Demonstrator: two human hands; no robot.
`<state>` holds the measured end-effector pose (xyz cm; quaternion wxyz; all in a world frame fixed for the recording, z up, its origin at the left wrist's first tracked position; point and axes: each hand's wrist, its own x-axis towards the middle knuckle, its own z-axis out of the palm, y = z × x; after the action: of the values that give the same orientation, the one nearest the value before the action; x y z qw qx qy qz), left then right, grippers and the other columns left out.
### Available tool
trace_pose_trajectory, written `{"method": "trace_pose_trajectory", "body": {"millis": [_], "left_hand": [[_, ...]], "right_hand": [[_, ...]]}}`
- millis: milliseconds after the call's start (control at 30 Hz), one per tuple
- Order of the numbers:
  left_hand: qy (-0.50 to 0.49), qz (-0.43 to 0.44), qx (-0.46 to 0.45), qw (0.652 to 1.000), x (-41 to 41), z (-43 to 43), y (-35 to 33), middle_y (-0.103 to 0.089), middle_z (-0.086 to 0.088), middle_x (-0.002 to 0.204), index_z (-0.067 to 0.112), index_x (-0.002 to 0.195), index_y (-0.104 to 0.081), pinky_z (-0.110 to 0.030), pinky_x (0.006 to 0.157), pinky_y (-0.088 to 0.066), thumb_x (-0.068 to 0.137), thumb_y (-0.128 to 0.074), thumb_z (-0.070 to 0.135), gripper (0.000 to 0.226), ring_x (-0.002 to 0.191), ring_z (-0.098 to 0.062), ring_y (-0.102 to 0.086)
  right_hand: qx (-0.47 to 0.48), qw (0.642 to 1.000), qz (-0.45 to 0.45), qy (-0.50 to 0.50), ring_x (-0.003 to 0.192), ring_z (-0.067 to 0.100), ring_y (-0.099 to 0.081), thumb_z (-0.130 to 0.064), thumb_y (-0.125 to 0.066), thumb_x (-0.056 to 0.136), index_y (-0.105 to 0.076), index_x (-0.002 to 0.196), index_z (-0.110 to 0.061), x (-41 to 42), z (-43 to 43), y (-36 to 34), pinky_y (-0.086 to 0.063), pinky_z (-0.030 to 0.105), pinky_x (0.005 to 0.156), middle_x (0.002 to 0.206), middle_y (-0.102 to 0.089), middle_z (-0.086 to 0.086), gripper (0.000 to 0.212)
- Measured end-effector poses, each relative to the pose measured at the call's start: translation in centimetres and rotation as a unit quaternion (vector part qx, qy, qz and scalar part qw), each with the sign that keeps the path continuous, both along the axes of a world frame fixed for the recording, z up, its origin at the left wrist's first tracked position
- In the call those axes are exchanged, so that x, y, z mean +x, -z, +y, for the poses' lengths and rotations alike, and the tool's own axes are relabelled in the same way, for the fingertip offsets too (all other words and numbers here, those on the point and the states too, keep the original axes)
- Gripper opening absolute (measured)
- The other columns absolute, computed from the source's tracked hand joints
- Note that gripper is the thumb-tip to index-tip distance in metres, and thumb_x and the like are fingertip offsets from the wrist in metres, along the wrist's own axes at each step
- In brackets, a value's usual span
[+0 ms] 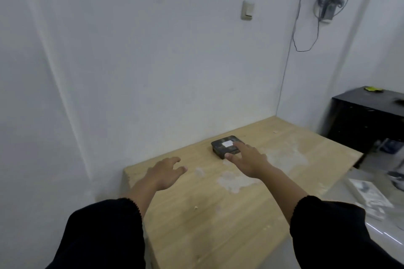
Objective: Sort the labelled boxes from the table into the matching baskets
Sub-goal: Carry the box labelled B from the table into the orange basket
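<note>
— What's my right hand (248, 157) reaching onto?

— A dark box (225, 147), looks like plastic with a dull sheen, a matt white paper label (227, 143) just ahead of my fingertips.

— And under my palm?

— The table (196, 214): pale wood, grain showing, matt, with whitish worn patches right of my wrist.

— My sleeves (102, 231)?

— Black cloth, soft, with knitted cuffs. Well off to the right of my reach, a black cabinet (363, 120), matt.

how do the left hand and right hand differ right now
The right hand reaches farther, its fingers spread over the dark box with the white label; the left hand is nearer, over bare table, touching no box. The left hand's fingers curl loosely; the right's stretch out. Both are open, palms down, in black sleeves.
</note>
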<state>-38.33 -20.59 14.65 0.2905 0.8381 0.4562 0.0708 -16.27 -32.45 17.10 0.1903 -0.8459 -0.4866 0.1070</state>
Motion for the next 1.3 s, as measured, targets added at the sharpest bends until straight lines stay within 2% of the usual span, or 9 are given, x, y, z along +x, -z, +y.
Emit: {"method": "trace_pose_trajectory", "body": {"millis": [67,233,533,700,1000,1300], "left_hand": [[0.004,0.005,0.017,1.000,3.8,0.2,0.3,-0.038,-0.002,0.150,0.026,0.139,-0.036,-0.048,0.113,-0.026,0.089,-0.042,0.054,0.058,0.136,-0.024,-0.037],[-0.002,0.029,0.049,0.998,12.1,2.2,1.5,-0.036,0.001,0.151,0.032,0.139,-0.035,-0.053,0.113,-0.015,0.088,-0.038,0.058,0.057,0.139,-0.023,-0.031],[-0.053,0.000,0.016,0.998,23.3,8.7,4.4,-0.032,-0.001,0.153,0.027,0.141,-0.032,-0.046,0.111,-0.022,0.090,-0.040,0.053,0.058,0.139,-0.023,-0.030],[-0.098,-0.029,-0.011,0.995,26.9,11.0,6.2,-0.030,-0.001,0.154,0.024,0.143,-0.029,-0.040,0.114,-0.025,0.090,-0.044,0.050,0.062,0.140,-0.022,-0.030],[-0.216,-0.036,-0.037,0.975,32.8,14.1,9.2,-0.028,-0.004,0.155,0.021,0.145,-0.025,-0.040,0.115,-0.025,0.091,-0.045,0.046,0.063,0.141,-0.023,-0.027],[-0.283,-0.012,-0.055,0.957,36.6,16.8,13.9,-0.021,-0.006,0.157,0.014,0.147,-0.017,-0.039,0.117,-0.022,0.093,-0.045,0.041,0.067,0.144,-0.023,-0.021]], "right_hand": [[0.005,1.000,0.001,0.016,0.134,0.029,-0.036,-0.059,-0.041,0.087,-0.027,0.143,-0.028,3.5,-0.3,0.4,-0.028,0.050,0.104,0.149,-0.038,0.004,0.065],[0.006,1.000,0.002,0.011,0.131,0.029,-0.039,-0.057,-0.042,0.088,-0.028,0.142,-0.027,11.3,1.8,1.8,-0.029,0.049,0.103,0.145,-0.042,0.007,0.063],[-0.025,0.999,0.019,-0.018,0.134,0.029,-0.037,-0.059,-0.042,0.087,-0.029,0.142,-0.027,23.9,9.4,3.8,-0.028,0.052,0.106,0.148,-0.038,0.007,0.065],[-0.041,0.999,0.004,-0.023,0.136,0.027,-0.035,-0.067,-0.039,0.082,-0.032,0.140,-0.031,29.7,13.5,5.1,-0.021,0.054,0.107,0.149,-0.038,0.004,0.069],[-0.075,0.990,0.016,-0.118,0.136,0.026,-0.034,-0.064,-0.038,0.085,-0.035,0.140,-0.030,39.1,21.6,9.3,-0.024,0.052,0.106,0.149,-0.038,0.003,0.064],[-0.118,0.979,0.044,-0.160,0.137,0.026,-0.032,-0.058,-0.040,0.088,-0.037,0.140,-0.024,42.4,27.8,15.4,-0.023,0.052,0.108,0.151,-0.035,0.004,0.062]]}}
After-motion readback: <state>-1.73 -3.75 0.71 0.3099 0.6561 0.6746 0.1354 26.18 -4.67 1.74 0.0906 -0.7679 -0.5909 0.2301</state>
